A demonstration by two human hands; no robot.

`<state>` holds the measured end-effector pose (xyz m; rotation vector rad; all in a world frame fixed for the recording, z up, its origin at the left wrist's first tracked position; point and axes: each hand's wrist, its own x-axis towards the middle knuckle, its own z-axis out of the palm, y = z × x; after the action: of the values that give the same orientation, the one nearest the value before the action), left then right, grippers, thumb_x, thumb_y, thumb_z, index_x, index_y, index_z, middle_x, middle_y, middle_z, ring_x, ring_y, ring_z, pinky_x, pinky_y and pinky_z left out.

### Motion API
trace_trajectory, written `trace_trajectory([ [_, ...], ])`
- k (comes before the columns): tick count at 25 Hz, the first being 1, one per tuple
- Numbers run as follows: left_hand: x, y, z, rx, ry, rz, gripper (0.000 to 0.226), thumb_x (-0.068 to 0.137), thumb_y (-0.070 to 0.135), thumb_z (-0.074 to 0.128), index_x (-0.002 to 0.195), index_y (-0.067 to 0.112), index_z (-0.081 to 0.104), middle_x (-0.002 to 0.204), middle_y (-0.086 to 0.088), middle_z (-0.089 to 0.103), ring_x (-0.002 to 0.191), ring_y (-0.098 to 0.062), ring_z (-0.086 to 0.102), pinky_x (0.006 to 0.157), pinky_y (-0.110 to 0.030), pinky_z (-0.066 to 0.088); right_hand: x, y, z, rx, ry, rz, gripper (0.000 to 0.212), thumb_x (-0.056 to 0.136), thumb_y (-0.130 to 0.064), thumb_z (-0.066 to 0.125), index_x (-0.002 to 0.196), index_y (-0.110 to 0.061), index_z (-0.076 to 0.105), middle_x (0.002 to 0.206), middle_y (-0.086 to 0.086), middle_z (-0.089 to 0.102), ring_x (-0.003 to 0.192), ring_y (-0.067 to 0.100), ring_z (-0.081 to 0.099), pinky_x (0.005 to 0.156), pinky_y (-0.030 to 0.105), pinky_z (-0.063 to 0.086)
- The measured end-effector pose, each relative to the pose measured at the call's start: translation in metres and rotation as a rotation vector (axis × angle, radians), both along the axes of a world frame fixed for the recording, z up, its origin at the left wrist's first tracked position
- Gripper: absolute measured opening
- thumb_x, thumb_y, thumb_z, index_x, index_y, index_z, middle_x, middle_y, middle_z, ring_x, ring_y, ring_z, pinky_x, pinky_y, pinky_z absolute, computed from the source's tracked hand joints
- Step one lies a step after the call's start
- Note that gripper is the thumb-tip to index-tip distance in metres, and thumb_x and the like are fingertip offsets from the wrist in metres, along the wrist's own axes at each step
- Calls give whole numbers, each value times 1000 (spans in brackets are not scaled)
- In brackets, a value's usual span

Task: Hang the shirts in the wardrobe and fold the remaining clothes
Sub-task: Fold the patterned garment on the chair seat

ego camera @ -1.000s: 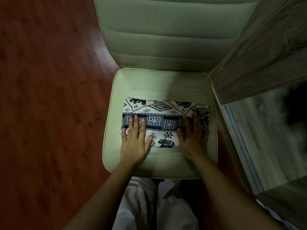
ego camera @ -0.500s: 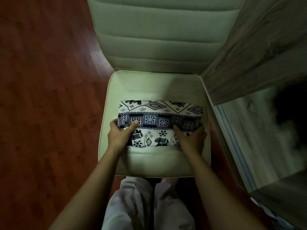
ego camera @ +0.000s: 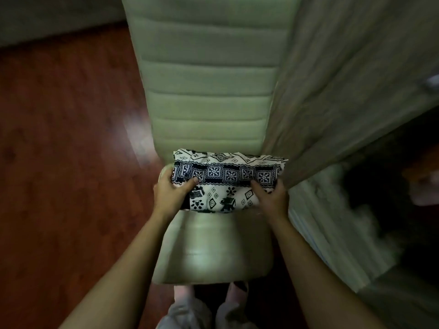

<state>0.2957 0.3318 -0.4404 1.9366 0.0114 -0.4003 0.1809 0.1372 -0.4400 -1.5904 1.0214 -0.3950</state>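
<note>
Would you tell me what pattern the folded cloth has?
The folded cloth shows black-and-white geometric elephant print; head view.

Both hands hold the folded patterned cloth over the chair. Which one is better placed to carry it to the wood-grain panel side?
Right, probably: the right hand grips the folded cloth at the end beside the wood-grain panel, while the left hand holds the far end.

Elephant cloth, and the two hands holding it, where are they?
Elephant cloth (ego camera: 225,174): head view, on its dark middle band.
Left hand (ego camera: 170,193): head view, on the back of the hand.
Right hand (ego camera: 273,198): head view, on the back of the hand.
</note>
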Motion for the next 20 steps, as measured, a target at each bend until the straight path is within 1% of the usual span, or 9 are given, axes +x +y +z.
trace_trajectory([
  [2, 16, -20, 61, -141, -39, -22, 66, 70, 20, 82, 126, 27, 48, 106, 4, 66, 91, -1, 65, 84, -22, 51, 11, -14, 55, -45, -64, -67, 57, 71, -33, 77, 118, -8, 58, 115, 8, 66, 105, 20, 62, 93, 39, 52],
  [3, 23, -28, 95, -222, -68, -49, 67, 73, 12, 80, 129, 24, 44, 106, 5, 65, 87, 4, 64, 80, -16, 51, 16, -21, 87, -61, -100, -86, 58, 70, -35, 77, 117, -8, 57, 116, 9, 66, 107, 23, 62, 95, 43, 50],
  [4, 30, -35, 130, -265, -108, -83, 65, 75, 8, 77, 129, 21, 44, 106, 7, 64, 85, 9, 64, 79, -13, 51, 20, -29, 126, -90, -152, -93, 48, 73, -28, 76, 113, -9, 58, 115, 9, 66, 105, 23, 62, 95, 40, 50],
  [5, 37, -43, 163, -292, -151, -123, 64, 75, 10, 78, 129, 21, 46, 107, 7, 64, 87, 8, 63, 83, -16, 52, 23, -35, 164, -132, -202, -109, 36, 76, -18, 74, 108, -11, 59, 110, 7, 67, 101, 21, 63, 92, 31, 50],
  [7, 53, -61, 223, -323, -265, -201, 62, 71, 24, 80, 125, 31, 51, 112, 7, 65, 99, -5, 64, 96, -34, 50, 25, -47, 235, -217, -288, -136, 28, 79, -8, 71, 102, -16, 58, 99, 2, 66, 89, 15, 61, 80, 13, 49],
  [8, 59, -70, 256, -341, -326, -239, 61, 72, 26, 80, 125, 32, 52, 114, 7, 64, 102, -8, 62, 99, -36, 47, 25, -51, 269, -270, -327, -144, 27, 79, -7, 71, 102, -16, 59, 94, -1, 65, 85, 13, 61, 77, 12, 48],
  [12, 66, -104, 386, -371, -544, -312, 58, 77, 25, 76, 130, 29, 54, 109, 8, 61, 105, -11, 57, 89, -15, 38, 16, -73, 388, -473, -464, -263, 29, 76, -15, 74, 103, -13, 63, 92, -2, 69, 83, 15, 65, 85, 31, 53],
  [16, 59, -139, 480, -485, -724, -452, 63, 74, 32, 79, 131, 30, 53, 121, 0, 64, 112, -11, 57, 99, -23, 39, -25, -82, 486, -675, -528, -371, 25, 76, -17, 73, 99, -13, 64, 91, 1, 69, 84, 17, 65, 74, 20, 49],
  [20, 13, -178, 564, -597, -891, -588, 65, 74, 34, 79, 133, 30, 53, 126, 2, 62, 115, -9, 55, 103, -24, 37, -93, -93, 556, -865, -556, -557, 27, 73, -22, 73, 98, -14, 65, 94, 2, 72, 89, 21, 67, 86, 38, 53],
])
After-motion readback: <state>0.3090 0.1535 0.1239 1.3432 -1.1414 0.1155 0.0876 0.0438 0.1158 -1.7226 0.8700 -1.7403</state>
